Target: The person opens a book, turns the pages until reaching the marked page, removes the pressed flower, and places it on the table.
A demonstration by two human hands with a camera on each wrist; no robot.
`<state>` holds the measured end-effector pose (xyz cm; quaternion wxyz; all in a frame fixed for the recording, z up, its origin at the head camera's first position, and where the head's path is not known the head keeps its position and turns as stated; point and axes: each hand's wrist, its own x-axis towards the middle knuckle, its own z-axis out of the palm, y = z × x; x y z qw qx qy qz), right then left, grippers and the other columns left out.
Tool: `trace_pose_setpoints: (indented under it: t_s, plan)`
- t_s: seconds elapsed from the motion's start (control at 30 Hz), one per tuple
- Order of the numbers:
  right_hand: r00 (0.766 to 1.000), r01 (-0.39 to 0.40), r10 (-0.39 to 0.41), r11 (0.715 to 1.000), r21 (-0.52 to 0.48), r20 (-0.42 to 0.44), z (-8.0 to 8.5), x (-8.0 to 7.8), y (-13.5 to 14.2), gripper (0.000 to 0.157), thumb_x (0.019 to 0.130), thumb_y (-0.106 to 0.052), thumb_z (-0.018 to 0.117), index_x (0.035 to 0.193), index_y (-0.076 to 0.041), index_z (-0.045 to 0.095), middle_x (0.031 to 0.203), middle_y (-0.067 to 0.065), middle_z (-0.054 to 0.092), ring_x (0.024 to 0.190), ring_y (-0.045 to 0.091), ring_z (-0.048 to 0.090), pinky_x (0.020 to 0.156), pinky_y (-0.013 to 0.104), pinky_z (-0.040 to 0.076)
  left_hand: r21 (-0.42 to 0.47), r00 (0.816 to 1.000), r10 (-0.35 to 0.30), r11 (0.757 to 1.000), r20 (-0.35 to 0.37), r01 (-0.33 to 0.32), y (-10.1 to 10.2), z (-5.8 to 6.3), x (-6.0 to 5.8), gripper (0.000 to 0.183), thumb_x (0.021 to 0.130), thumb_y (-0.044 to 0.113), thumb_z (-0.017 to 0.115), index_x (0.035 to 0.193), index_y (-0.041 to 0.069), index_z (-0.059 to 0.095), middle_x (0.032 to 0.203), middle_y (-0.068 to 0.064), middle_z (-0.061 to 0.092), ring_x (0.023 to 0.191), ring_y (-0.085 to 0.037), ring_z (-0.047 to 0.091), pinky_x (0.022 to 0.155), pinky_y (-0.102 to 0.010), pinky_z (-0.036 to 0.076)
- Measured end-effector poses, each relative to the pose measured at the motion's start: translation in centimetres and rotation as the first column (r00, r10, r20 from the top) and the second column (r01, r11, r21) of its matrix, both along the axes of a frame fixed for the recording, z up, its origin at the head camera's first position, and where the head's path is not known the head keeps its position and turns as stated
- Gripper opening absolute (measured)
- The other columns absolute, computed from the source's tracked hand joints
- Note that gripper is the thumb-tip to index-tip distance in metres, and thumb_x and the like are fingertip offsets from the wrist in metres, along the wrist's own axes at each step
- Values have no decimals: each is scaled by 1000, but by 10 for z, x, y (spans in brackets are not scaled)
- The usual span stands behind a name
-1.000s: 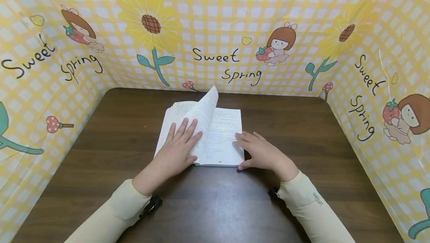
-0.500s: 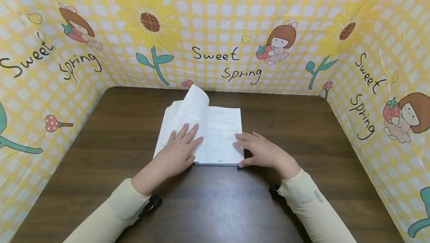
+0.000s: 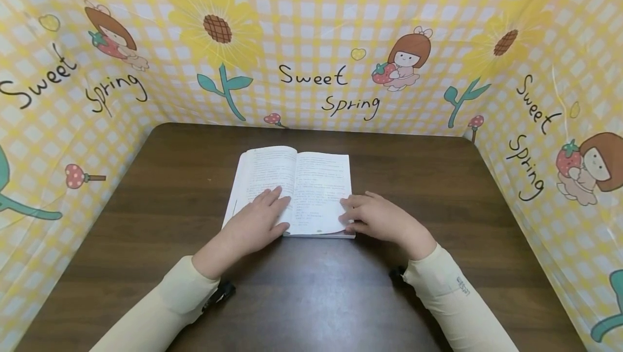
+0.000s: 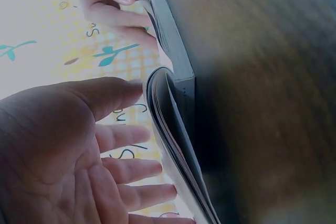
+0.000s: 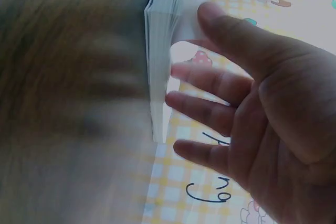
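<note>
An open book with printed pages lies on the table. My left hand rests on the lower part of its left page, fingers extended; in the left wrist view the left thumb is beside the curved edge of the left-hand pages. At the lower right corner of the book, my right hand holds a slightly raised page between thumb and fingers. The right wrist view shows this lifted page bowing away from the page block, with the right thumb at its edge.
The dark wood-grain table extends around the book. A yellow checked cloth with flowers and lettering encloses the back and both sides. A dark band is at the left wrist, below the pale sleeve.
A page that stood half turned has swung left and now lies flat under my left hand. My right thumb has moved up to the right page's corner, which is now raised.
</note>
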<state>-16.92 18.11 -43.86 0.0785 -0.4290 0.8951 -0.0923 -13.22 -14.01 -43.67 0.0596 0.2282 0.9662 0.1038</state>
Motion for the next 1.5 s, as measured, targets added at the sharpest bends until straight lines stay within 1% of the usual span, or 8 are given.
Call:
trace_pose_setpoints:
  t_s: [0.2, 0.33, 0.43, 0.53, 0.77, 1.13, 1.33, 1.5]
  plan:
    - [990, -95, 93, 995, -14, -103, 4, 3, 0, 13, 91, -16, 78, 103, -22, 82, 128, 2, 72, 128, 24, 63, 107, 62, 44, -22, 1000, 0, 1000, -2, 0, 1, -2, -1, 58, 99, 45, 65, 150, 17, 55, 164, -21, 32, 148, -46, 35, 110, -65, 39]
    - [984, -111, 103, 993, -47, -149, 5, 3, -2, 14, 91, -6, 74, 93, -20, 78, 106, -4, 77, 101, 18, 71, 94, 46, 54, -24, 1000, 15, 1000, -2, -15, 1, -3, 0, 55, 99, 46, 65, 147, 19, 59, 166, -19, 29, 152, -45, 29, 110, -71, 34]
    - [972, -89, 67, 992, -91, -226, 6, 3, -3, 18, 93, -4, 68, 86, -21, 71, 78, -9, 70, 69, 10, 60, 73, 32, 52, -3, 1000, 12, 1000, -21, -12, 3, -4, 1, 55, 98, 46, 66, 145, 18, 61, 167, -18, 27, 154, -43, 24, 111, -73, 30]
    - [948, -67, 18, 987, -146, -318, 7, 4, -4, 17, 94, -6, 67, 88, -21, 71, 71, -12, 64, 60, 7, 52, 65, 28, 49, 20, 999, 3, 1000, -35, -2, 6, -3, 2, 56, 98, 46, 66, 144, 16, 60, 168, -16, 28, 155, -41, 23, 111, -74, 29]
    - [865, -112, -9, 971, -212, -502, 12, 4, -4, 22, 89, -5, 70, 105, -20, 77, 89, -10, 75, 77, 10, 68, 75, 30, 53, 51, 999, 8, 999, -50, -6, 12, -2, 5, 64, 94, 54, 69, 143, 14, 61, 166, -14, 32, 153, -40, 29, 108, -74, 34]
    - [760, -233, 10, 938, -258, -650, 23, 13, -14, 21, 92, -10, 74, 111, -16, 79, 99, -5, 78, 93, 18, 71, 84, 37, 54, 48, 993, 36, 998, -114, -30, 17, -8, 6, 64, 87, 54, 77, 136, 14, 66, 162, -15, 39, 149, -40, 36, 105, -74, 37]
    - [769, -217, -35, 925, -313, -638, 25, 15, -15, 25, 92, -12, 74, 116, -14, 77, 108, -1, 78, 101, 21, 71, 88, 39, 55, 47, 985, 37, 998, -171, -30, 18, -8, 7, 62, 91, 44, 76, 142, 12, 61, 159, -15, 44, 145, -38, 43, 106, -69, 39]
    - [799, -155, -153, 882, -445, -582, 27, 13, -13, 27, 95, -14, 71, 122, -12, 74, 114, 1, 76, 105, 23, 70, 88, 42, 55, 72, 964, 54, 997, -260, -36, 18, -8, 7, 88, 89, 37, 77, 161, 13, 32, 162, -17, 38, 143, -38, 45, 106, -69, 40]
